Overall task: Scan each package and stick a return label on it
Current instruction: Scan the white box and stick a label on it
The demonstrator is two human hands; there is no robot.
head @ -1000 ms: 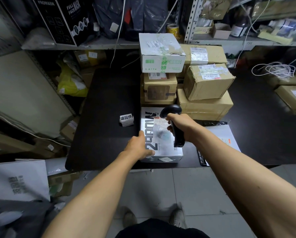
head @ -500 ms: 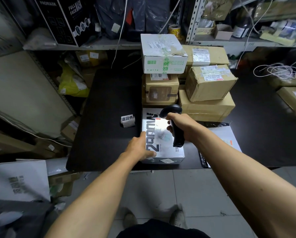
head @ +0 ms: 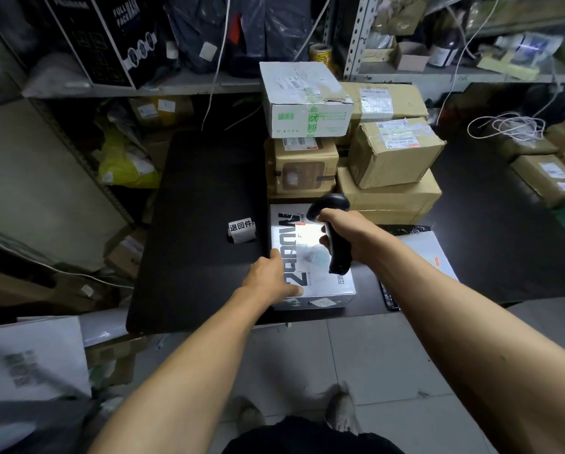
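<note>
Nothing much has shifted: my right hand (head: 343, 237) still grips the barcode scanner (head: 332, 237), left hand (head: 271, 276) resting flat on the white box (head: 310, 286). It looks stiff, light and glossy, so I'd grip its side edges on the worktop (head: 202, 191).

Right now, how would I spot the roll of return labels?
Find the black table, then the white box at its near edge. Just left of that box lies a small white label roll, the only item bearing bold black Chinese characters.
</note>
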